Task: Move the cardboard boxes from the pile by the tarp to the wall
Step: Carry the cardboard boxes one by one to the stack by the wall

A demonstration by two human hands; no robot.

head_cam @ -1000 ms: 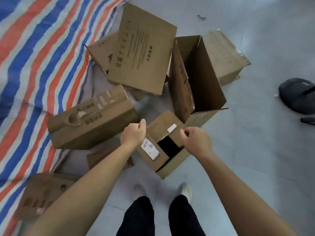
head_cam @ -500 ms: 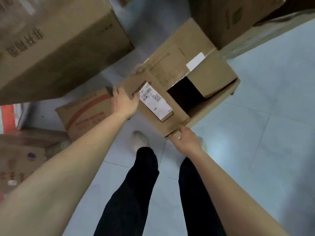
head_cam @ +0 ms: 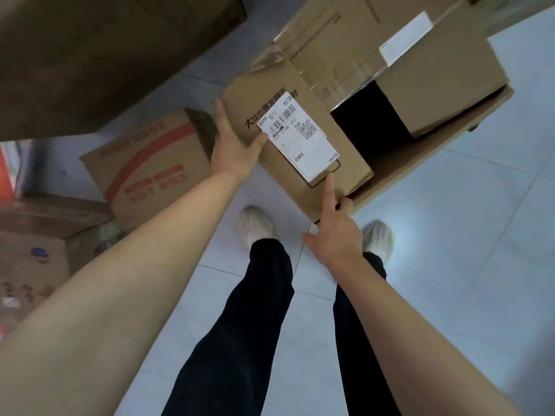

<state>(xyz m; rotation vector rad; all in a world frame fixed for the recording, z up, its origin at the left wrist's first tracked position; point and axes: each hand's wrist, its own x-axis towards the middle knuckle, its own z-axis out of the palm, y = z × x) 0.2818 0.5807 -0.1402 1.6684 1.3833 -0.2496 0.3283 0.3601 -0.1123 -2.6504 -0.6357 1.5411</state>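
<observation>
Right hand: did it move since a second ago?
Yes. The right hand slid toward the person along the small box, from its white-patched flap to its near corner, beside the shipping label.

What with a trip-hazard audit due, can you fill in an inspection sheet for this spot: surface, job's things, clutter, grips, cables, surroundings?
Surface: pale tiled floor.
Job's things: cardboard box with a white shipping label, top flaps partly open, held between both hands; red-printed box on the floor to its left; large brown box at upper left; more boxes at lower left.
Clutter: nothing seen.
Grips: left hand pressed flat on the box's left side, thumb over the top edge; right hand grips the near edge, index finger lying on the flap.
Cables: nothing seen.
Surroundings: pale shoes and dark trousers below; wall not in view.
</observation>
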